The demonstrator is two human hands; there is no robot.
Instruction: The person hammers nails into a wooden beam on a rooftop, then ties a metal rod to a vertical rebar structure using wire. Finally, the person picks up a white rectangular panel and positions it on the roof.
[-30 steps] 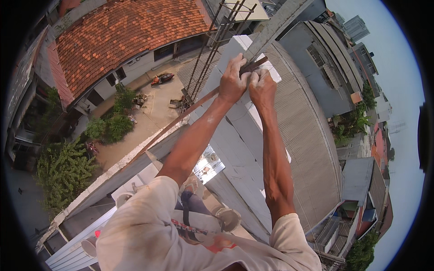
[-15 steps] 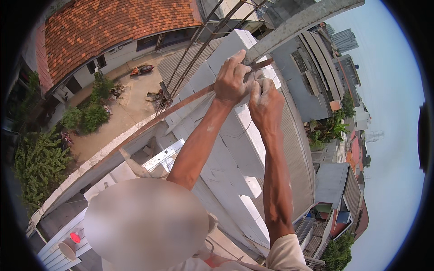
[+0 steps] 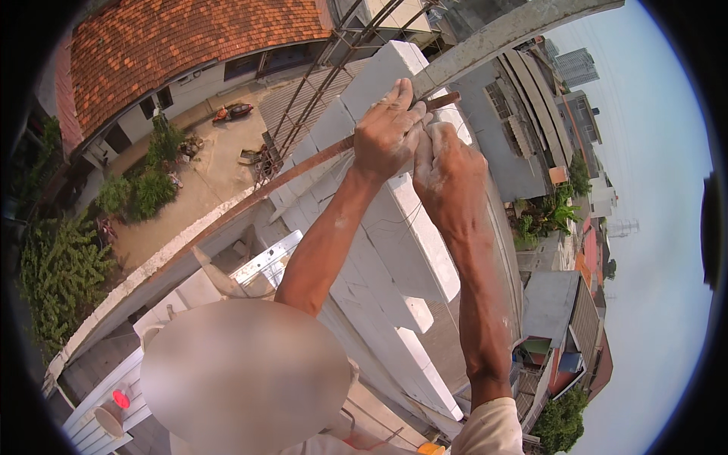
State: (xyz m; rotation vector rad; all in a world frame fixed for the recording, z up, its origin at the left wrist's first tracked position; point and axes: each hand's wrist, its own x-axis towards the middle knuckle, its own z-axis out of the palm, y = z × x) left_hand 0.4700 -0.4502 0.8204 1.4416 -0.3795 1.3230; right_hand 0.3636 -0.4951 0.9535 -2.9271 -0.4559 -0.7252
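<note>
Head view: the left hand (image 3: 385, 142) and right hand (image 3: 453, 171) work close together at the upper centre, their fingertips meeting or nearly meeting. The left hand lies over a rusty bar (image 3: 311, 163), fingers bent and pointing up; whether they close around the bar cannot be told. The right hand has its fingers curled inward, with a narrow gap to the thumb; whether anything is pinched there cannot be told. Pale dust coats the fingers of both hands.

The rusty bar runs diagonally from the lower left, passes behind the left hand, and shows its end just beyond the fingertips. A grey beam (image 3: 508, 42) extends to the upper right, its near end beside the left fingertips. Directly below the hands stands a wall of white blocks (image 3: 398, 254), its lower right edge stepped. Thin wire (image 3: 412, 219) shows against the blocks between the forearms.

Left of the wall are dark upright rods (image 3: 312, 85) and a shiny metal piece (image 3: 269, 258). At the lower left, a bucket (image 3: 109, 418) stands on white ribbed panels (image 3: 82, 426). Farther out: an orange tiled roof (image 3: 189, 45) and a motorcycle (image 3: 232, 113) in a yard (image 3: 205, 167).
</note>
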